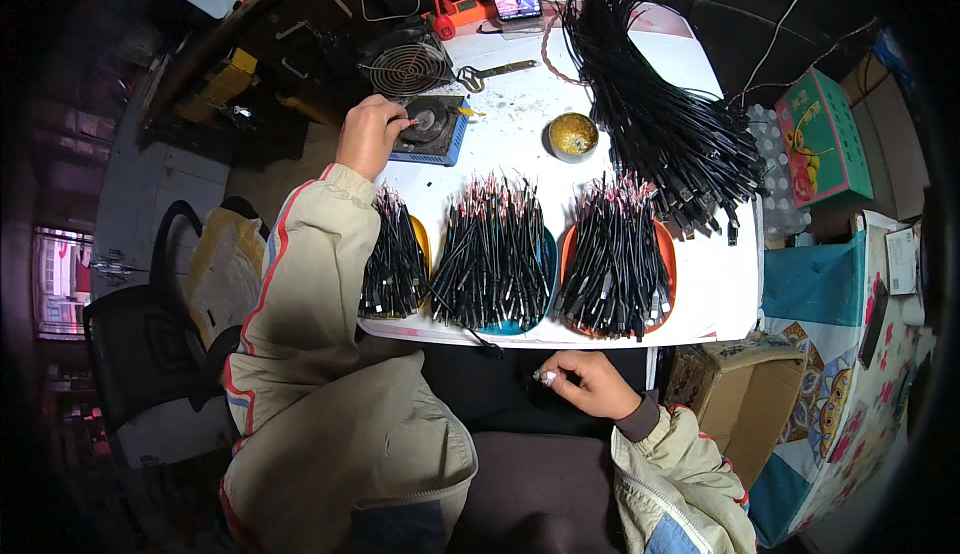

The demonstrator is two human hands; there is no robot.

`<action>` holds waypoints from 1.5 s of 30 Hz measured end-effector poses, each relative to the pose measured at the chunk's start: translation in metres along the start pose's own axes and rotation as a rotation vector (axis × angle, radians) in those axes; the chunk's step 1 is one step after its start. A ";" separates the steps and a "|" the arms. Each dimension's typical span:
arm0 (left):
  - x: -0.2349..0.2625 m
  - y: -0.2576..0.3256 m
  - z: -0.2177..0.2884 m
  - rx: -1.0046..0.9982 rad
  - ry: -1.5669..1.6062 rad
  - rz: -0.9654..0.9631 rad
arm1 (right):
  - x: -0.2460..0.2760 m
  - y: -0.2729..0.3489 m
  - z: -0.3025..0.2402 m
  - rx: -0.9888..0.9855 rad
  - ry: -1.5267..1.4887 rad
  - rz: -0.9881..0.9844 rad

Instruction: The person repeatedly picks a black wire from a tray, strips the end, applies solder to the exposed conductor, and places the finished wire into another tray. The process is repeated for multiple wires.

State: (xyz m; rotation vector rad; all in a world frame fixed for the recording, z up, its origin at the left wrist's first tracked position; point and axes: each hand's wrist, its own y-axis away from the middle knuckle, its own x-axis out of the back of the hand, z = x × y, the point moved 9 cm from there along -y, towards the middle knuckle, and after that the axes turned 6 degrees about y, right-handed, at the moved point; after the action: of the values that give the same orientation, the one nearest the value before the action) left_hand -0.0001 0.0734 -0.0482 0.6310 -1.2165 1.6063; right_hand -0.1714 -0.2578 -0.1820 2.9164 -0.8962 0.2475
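This looks like a small workshop for cables: along the near edge of the white desk (715,284) sit three trays (668,262) heaped with short black cables (492,259) ending in coloured wires, and at its far right lies a thick bundle (655,104) of longer ones. A blue box (452,142) and a fan (408,68) stand at the desk's far left, cartons (840,149) to its right, a chair (145,349) to its left.

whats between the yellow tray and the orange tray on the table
In the head view, a blue tray heaped with black cables lies between them.
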 end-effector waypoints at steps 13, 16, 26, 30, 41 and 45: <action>-0.009 -0.005 -0.005 0.015 -0.041 -0.083 | -0.001 -0.003 0.001 -0.001 -0.012 -0.015; -0.009 -0.005 -0.006 0.011 -0.022 -0.079 | -0.001 -0.002 0.001 0.006 -0.003 -0.010; -0.010 -0.004 -0.006 0.001 -0.046 -0.047 | 0.000 0.000 -0.005 0.002 0.042 -0.002; -0.003 -0.001 0.000 0.015 -0.029 -0.012 | 0.001 0.004 -0.010 0.015 0.095 0.034; 0.107 0.109 0.139 0.034 0.561 0.302 | -0.015 0.019 -0.048 -0.064 0.112 0.034; 0.095 0.169 0.208 0.165 1.095 0.211 | -0.008 0.010 -0.124 0.235 0.184 0.197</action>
State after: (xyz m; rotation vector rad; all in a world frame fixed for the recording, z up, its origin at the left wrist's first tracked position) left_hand -0.2218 -0.0831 0.0373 -0.3153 -0.3311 1.8229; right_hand -0.2001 -0.2460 -0.0611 2.9440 -1.1969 0.6653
